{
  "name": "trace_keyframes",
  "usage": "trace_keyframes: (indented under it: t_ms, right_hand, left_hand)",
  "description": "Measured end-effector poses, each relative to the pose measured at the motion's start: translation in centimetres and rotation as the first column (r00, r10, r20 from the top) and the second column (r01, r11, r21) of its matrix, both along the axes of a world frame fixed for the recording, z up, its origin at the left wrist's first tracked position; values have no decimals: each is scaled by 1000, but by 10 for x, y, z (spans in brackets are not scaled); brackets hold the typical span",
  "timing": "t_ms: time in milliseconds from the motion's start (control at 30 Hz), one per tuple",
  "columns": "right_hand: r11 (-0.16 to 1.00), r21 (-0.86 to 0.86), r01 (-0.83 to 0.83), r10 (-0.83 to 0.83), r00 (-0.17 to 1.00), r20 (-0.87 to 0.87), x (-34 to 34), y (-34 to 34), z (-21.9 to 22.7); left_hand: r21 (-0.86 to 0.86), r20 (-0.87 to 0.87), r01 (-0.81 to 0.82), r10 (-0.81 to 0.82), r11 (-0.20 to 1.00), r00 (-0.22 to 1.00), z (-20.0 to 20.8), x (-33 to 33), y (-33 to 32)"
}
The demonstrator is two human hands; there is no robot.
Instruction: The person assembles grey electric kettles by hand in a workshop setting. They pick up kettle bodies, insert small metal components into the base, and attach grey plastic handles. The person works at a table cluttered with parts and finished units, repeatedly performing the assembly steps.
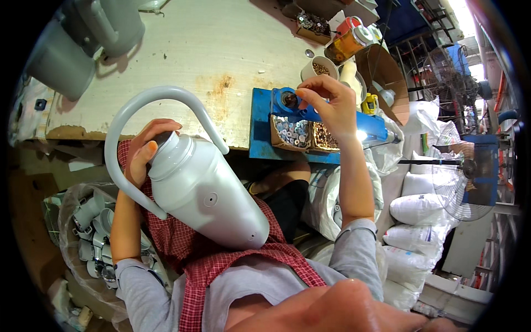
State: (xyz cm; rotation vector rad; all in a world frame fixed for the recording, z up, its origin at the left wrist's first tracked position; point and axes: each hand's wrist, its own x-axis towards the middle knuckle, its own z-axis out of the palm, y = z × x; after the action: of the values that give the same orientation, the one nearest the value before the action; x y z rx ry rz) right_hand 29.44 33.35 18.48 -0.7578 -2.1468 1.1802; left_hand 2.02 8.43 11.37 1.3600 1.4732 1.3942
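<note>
Grey jug [207, 188], tilted over checked apron [177, 238]: clasped at top by curled left hand [145, 154]; could be dropped if grip is loosened. Right hand [333, 104]: pinched near blue fixture [261, 126] (anything held cannot be told).

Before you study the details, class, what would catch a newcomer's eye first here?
Probably the grey vessel with its arched handle, tilted over the checked apron, the left hand at its neck. Next come the blue fixture at the right of the table, the right hand close by, and white sacks farther right.
</note>
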Motion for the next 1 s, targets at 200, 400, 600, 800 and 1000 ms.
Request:
trace_keyframes:
  t_ms: [200, 400, 600, 800, 1000]
  right_hand:
    - [998, 39, -41, 37, 995, 95, -3, 1, 9]
    - [993, -74, -87, 89, 996, 23, -3, 3, 6]
    - [991, 81, -106, 99, 991, 90, 9, -2, -4]
    - [756, 654, 24, -109, 990, 90, 70, 2, -36]
    - [615, 783, 96, -110, 993, -35, 71, -3, -65]
  left_hand:
    - [-27, 27, -20, 20, 999, 999, -3, 2, 1]
    - [-11, 0, 4, -4, 1000, 1000, 2, 5, 3]
    - [-22, -17, 2, -2, 1000, 1000, 9, 14, 5]
    - [13, 57, -22, 21, 1000, 998, 11, 16, -4]
    - [53, -112, -4, 10, 999, 994, 13, 12, -8]
